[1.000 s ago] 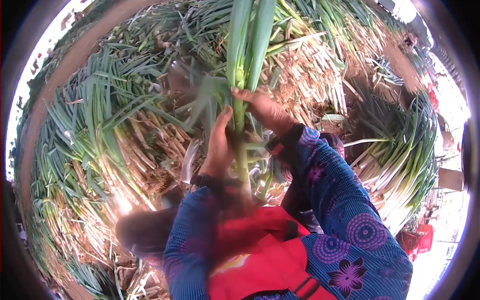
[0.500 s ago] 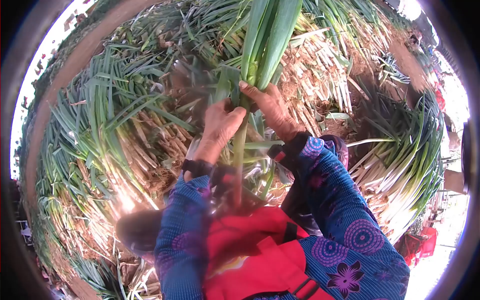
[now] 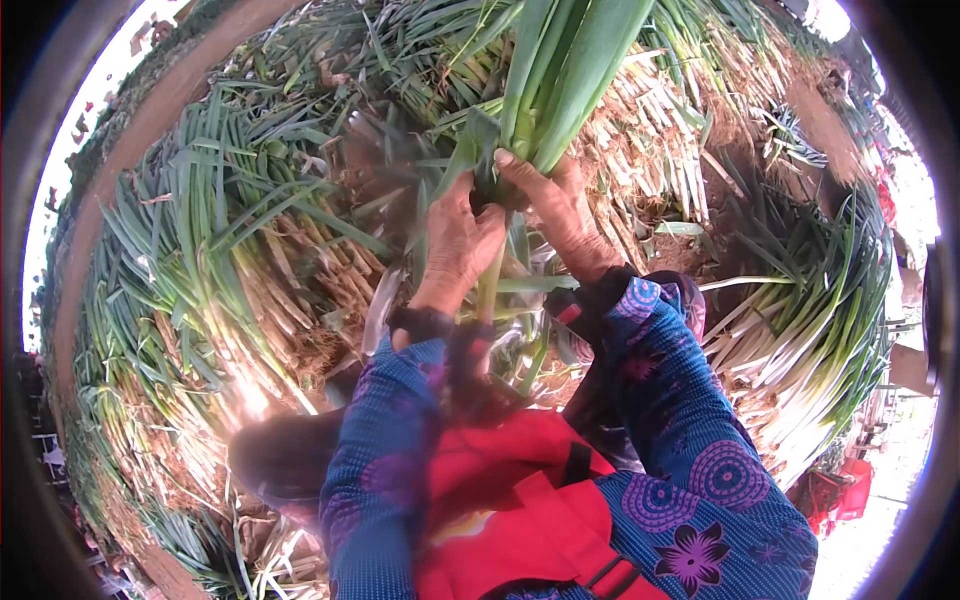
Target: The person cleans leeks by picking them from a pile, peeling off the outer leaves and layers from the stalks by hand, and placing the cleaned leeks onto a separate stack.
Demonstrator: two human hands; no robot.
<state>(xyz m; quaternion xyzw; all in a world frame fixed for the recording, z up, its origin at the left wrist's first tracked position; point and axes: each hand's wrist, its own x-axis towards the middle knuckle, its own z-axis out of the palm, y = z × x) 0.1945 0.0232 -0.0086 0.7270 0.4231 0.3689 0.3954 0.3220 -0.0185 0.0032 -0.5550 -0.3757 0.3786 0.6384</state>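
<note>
A thick green onion (image 3: 560, 90) stands upright in front of me, its broad leaves fanning past the top of the view. My right hand (image 3: 565, 215) is closed around its neck, the thumb pressed along the base of the leaves. Beside it, my left hand (image 3: 460, 240) pinches the onion's left side, where an outer leaf (image 3: 470, 155) hangs apart from the rest. The pale stalk (image 3: 487, 290) runs down between my wrists toward my lap. Its lower end is blurred and hard to make out.
Heaped green onions lie on the ground to the left (image 3: 200, 230), ahead (image 3: 640, 120) and to the right (image 3: 790, 350). Loose leaves and soil lie between the heaps. My bent knee (image 3: 285, 455) is at lower left, next to a red apron (image 3: 520, 500).
Both hands and the green onion have shifted slightly right, and its leaves tilt more to the right. The outer leaf by my left hand now sits further right. Both hands still grip.
</note>
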